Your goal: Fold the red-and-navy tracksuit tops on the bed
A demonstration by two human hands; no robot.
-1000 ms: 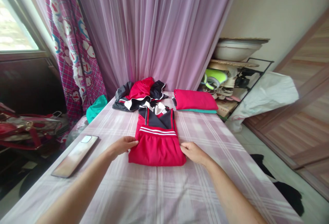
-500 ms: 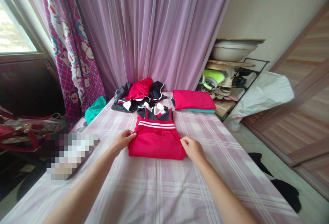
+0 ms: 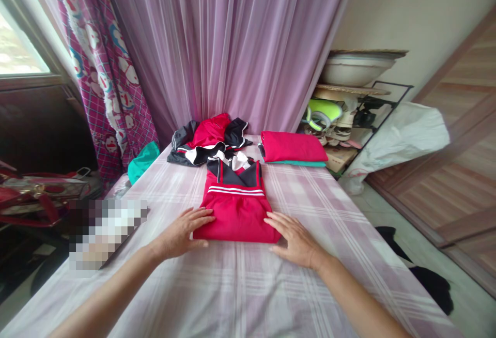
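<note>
A red jacket [image 3: 236, 219], partly folded, lies in front of me with two white stripes across it and its dark collar end pointing away. My left hand [image 3: 184, 232] rests at its left edge, fingers spread over the red cloth and thumb near the front fold. On the opposite edge lies my right hand [image 3: 290, 237], also with fingers spread, the fingertips touching the cloth. Neither hand grips the fabric. Behind the jacket is a rumpled red and black garment [image 3: 211, 134]. To its right sits a folded red garment [image 3: 292, 147] on top of a teal one.
The checked cloth [image 3: 240, 296] covers the surface under the clothes. A teal cloth [image 3: 143, 162] lies at the left edge. Purple curtains [image 3: 232, 43] hang behind. At the right stand a shoe rack [image 3: 372, 136] with a basin [image 3: 356, 69] and a white sack [image 3: 411, 131].
Both hands have let go of the jacket's side edges and now lie with fingers spread on its near corners. The jacket's collar end looks slightly more stretched out.
</note>
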